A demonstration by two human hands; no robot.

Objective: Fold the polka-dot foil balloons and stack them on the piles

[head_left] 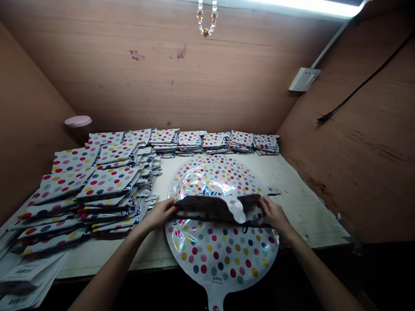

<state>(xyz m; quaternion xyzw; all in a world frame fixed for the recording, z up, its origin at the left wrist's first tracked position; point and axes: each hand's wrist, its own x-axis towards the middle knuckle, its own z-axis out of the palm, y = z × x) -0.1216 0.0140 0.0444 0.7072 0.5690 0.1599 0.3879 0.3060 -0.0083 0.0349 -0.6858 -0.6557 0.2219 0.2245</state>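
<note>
Your left hand and right hand grip opposite ends of the folded edge of the polka-dot foil balloon. It lies flat on the white workbench, centred between them, neck toward you.

Hanging beads, cable, probable wall socket

Head-mounted cam here, looking forward and tilted down, pretty close over the table. Wide lens too. The left hand and right hand reach in from the bottom edge to just below center, and the back wall fills the top of the frame.
</note>
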